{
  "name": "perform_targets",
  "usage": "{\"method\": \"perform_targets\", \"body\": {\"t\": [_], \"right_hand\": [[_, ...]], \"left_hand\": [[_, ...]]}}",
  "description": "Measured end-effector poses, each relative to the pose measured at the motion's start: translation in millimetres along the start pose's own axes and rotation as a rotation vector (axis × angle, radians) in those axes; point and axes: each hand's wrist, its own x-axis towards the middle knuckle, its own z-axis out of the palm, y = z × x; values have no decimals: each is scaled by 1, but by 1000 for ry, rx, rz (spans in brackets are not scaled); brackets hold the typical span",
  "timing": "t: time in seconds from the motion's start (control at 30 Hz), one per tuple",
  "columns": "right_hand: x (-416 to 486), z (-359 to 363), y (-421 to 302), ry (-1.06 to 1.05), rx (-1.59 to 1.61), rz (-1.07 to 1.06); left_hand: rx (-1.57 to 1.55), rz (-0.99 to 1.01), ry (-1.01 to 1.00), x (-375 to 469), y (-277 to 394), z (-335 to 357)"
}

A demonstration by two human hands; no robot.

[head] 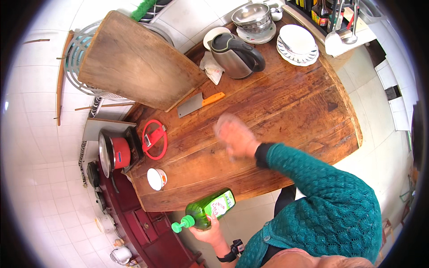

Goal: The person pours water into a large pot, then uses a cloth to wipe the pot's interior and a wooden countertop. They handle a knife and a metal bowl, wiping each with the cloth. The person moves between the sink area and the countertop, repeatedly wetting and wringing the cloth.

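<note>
My left hand (209, 232) holds a green pump bottle of dish soap (210, 207), tilted with its green pump to the lower left, in front of the table's near edge. Over the middle of the wooden table (285, 110) is my right hand (236, 135), blurred by motion; its fingers are unclear. A cleaver with an orange handle (191, 105) lies beyond it. To the left are a red ring-shaped object with a crossbar (154, 139) and a small white bowl with an orange pattern (156, 179).
A wooden cutting board (137, 60) leans at the back left. An electric kettle (231, 55), stacked metal bowls (251, 16) and white plates (297, 43) stand along the far side. A red pot (120, 152) is at the left, above a dark red cabinet (147, 227).
</note>
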Motion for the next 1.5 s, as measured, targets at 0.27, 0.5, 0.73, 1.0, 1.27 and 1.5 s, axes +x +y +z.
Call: {"method": "perform_targets", "body": {"t": [0.27,0.5,0.73,1.0,1.27,1.5], "right_hand": [[-176,-4,-74,-439,326,-382],[-246,-156,58,-105,-110,165],[-335,-290,102,149,-409,695],[-447,-409,-76,309,-133,794],[-464,-358,-291,859,147,1141],[-322,-316,-344,1547,1436,609]], "left_hand": [[51,172,-34,4,13,-17],[-59,231,-195,-4,58,15],[-117,181,-374,-48,156,39],[-396,196,-605,-80,311,4],[-678,381,-1004,-2,295,-104],[-888,391,-1266,106,233,-66]]}}
